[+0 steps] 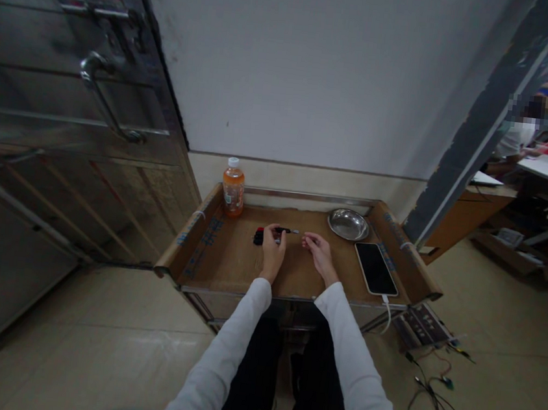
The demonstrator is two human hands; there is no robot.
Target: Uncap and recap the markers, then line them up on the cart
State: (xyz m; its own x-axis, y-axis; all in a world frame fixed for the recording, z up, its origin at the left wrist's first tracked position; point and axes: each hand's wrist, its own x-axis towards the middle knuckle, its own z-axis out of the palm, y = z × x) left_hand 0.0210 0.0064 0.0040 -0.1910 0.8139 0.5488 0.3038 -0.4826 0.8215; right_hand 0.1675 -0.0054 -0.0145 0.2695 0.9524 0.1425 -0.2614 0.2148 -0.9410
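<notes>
My left hand [273, 250] is closed in a pinch on a small dark thing with a metal tip [293, 232], which points right toward my other hand. Its exact kind is too small to make out. Partly hidden behind the left fingers, a red and black item [258, 235] lies on the cardboard-covered cart top [233, 259]. A short gap separates that tip from my right hand [320, 254], whose thumb and fingers are drawn together. Whatever they hold, if anything, is too small to see.
An orange drink bottle [233, 189] stands at the cart's back left corner. At the back right sits a round metal dish [348, 224], with a phone [375, 269] on a white cable in front. Cables [439, 405] lie on the floor at right.
</notes>
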